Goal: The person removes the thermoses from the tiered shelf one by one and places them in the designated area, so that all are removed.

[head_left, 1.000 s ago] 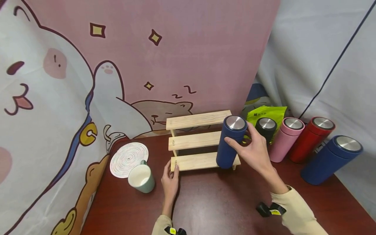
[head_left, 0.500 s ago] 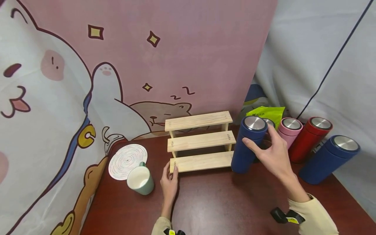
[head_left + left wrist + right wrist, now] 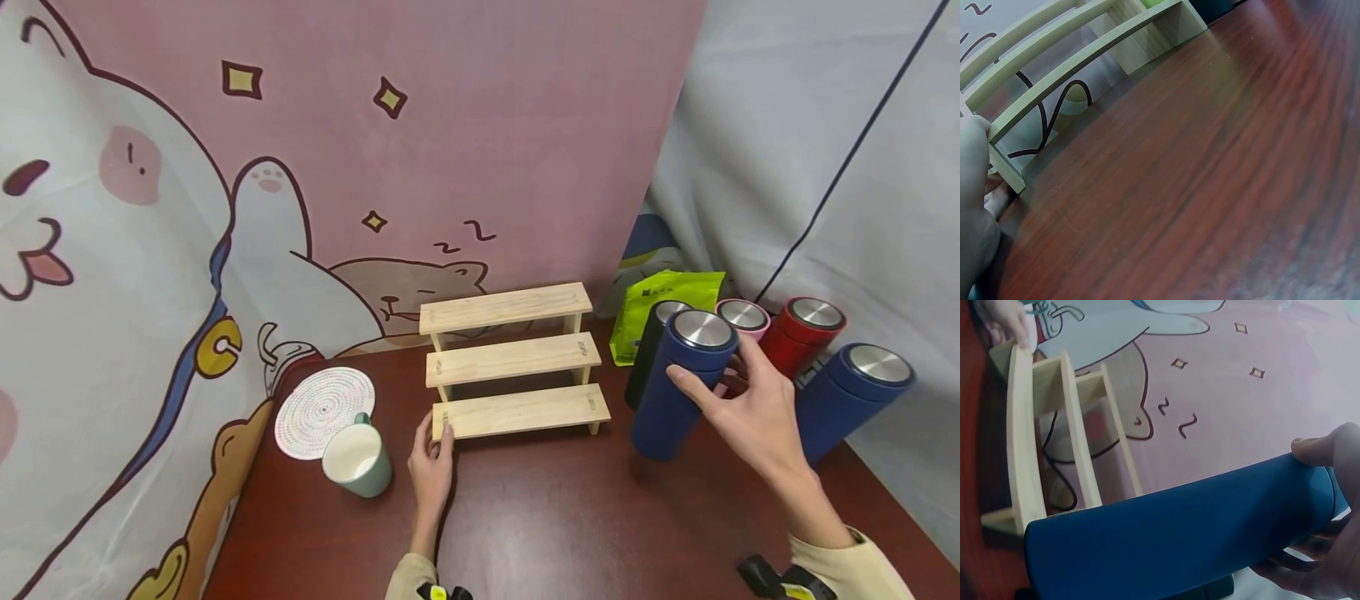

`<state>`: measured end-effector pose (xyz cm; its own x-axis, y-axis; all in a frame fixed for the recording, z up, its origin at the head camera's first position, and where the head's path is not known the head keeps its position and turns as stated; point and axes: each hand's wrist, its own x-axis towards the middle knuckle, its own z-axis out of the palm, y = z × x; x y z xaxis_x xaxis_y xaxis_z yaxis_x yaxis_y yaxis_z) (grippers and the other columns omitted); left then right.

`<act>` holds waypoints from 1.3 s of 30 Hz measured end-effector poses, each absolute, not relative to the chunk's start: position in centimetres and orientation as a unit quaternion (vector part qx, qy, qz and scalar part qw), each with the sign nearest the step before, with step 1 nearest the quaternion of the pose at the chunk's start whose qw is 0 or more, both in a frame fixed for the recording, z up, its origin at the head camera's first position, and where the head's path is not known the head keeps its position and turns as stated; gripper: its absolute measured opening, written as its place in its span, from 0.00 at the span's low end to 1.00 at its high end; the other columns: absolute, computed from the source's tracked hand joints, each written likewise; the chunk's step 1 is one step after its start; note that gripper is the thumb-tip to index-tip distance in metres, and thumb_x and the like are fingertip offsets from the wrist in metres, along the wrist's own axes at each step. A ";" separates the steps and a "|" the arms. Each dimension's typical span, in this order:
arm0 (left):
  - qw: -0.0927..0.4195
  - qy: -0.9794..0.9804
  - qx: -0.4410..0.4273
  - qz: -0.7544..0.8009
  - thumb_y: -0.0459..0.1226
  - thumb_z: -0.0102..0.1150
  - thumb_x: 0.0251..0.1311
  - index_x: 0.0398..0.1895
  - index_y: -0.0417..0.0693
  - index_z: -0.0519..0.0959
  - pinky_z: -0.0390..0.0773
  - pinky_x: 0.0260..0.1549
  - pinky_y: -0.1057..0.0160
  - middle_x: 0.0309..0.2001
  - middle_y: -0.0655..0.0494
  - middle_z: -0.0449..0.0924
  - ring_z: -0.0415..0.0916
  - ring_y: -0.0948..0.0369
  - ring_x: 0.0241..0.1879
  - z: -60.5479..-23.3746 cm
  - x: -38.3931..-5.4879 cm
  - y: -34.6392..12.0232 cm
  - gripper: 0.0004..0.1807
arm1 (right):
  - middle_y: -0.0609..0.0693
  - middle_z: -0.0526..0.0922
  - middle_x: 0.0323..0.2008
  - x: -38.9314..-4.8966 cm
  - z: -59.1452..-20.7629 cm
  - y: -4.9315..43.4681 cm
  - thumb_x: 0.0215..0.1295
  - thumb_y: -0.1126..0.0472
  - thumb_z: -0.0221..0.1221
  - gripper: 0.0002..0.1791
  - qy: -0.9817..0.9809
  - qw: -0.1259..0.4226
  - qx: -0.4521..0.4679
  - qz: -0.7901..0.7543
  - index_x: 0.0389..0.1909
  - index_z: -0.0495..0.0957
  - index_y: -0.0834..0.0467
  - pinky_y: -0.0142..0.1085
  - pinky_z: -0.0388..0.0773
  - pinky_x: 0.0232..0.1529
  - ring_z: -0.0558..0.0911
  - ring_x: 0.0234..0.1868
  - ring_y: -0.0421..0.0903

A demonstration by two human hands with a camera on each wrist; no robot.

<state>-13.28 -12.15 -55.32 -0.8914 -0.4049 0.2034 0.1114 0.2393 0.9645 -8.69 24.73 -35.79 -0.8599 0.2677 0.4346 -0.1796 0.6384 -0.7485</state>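
Note:
My right hand (image 3: 757, 408) grips a blue thermos flask (image 3: 675, 400) near its steel-topped lid, thumb on one side and fingers round the other. The flask leans slightly and overlaps a black thermos (image 3: 647, 358) in the head view. In the right wrist view the blue flask (image 3: 1179, 531) stretches across the lower half, its base toward the left. My left hand (image 3: 431, 471) pinches the front left end of a three-tier wooden rack (image 3: 521, 411), thumb on top of the lowest shelf. The rack's shelves (image 3: 1022, 437) carry nothing.
A pink thermos (image 3: 742, 315), a red thermos (image 3: 806, 333) and a second blue thermos (image 3: 855, 396) stand at the right. Behind the black one is a lime-green bag (image 3: 660, 292). At left, a green mug (image 3: 360, 458) stands by a round woven mat (image 3: 315, 408).
My right hand has carried the blue thermos rightward, from over the rack's right end to in front of the black thermos. My left hand stays at the rack's corner.

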 end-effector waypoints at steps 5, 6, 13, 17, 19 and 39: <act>0.211 -0.757 0.097 -0.611 0.36 0.62 0.69 0.66 0.41 0.75 0.80 0.45 0.70 0.60 0.41 0.81 0.80 0.51 0.58 -55.2 -13.2 -12.1 0.23 | 0.42 0.84 0.50 -8.1 -36.5 26.3 0.55 0.52 0.76 0.38 -0.876 0.256 -0.060 0.405 0.66 0.73 0.51 0.10 0.68 0.38 0.72 0.38 0.12; 0.212 -0.757 0.097 -0.610 0.36 0.62 0.69 0.66 0.40 0.75 0.80 0.46 0.69 0.60 0.41 0.81 0.80 0.51 0.58 -55.2 -13.2 -12.1 0.23 | 0.49 0.85 0.52 -8.0 -36.7 26.6 0.55 0.52 0.76 0.38 -0.877 0.252 -0.065 0.403 0.66 0.73 0.52 0.10 0.68 0.38 0.71 0.39 0.12; 0.213 -0.760 0.090 -0.608 0.36 0.62 0.70 0.67 0.40 0.75 0.82 0.49 0.60 0.61 0.41 0.80 0.78 0.49 0.60 -55.3 -13.2 -12.1 0.24 | 0.68 0.81 0.55 -7.5 -37.9 28.7 0.56 0.50 0.75 0.41 -0.884 0.228 -0.093 0.398 0.68 0.69 0.56 0.10 0.67 0.33 0.68 0.34 0.10; 0.215 -0.757 0.095 -0.610 0.37 0.61 0.70 0.68 0.42 0.75 0.80 0.47 0.67 0.62 0.42 0.80 0.78 0.49 0.60 -56.8 -13.9 -12.3 0.24 | 0.69 0.81 0.55 -7.4 -38.6 29.8 0.56 0.49 0.75 0.43 -0.886 0.219 -0.108 0.395 0.70 0.68 0.56 0.10 0.66 0.30 0.68 0.33 0.11; 0.219 -0.754 0.099 -0.612 0.38 0.62 0.70 0.68 0.45 0.75 0.78 0.46 0.72 0.62 0.42 0.80 0.78 0.49 0.61 -57.8 -14.3 -12.5 0.24 | 0.70 0.80 0.56 -7.5 -38.9 30.4 0.56 0.47 0.75 0.45 -0.890 0.214 -0.117 0.385 0.71 0.67 0.57 0.11 0.65 0.29 0.78 0.34 0.22; 0.216 -0.753 0.094 -0.614 0.45 0.63 0.70 0.68 0.51 0.75 0.82 0.50 0.57 0.62 0.47 0.80 0.78 0.53 0.59 -58.6 -14.5 -12.7 0.25 | 0.77 0.74 0.61 -8.5 -41.9 33.5 0.60 0.46 0.70 0.48 -0.888 0.214 -0.195 0.358 0.73 0.60 0.66 0.66 0.65 0.62 0.74 0.60 0.73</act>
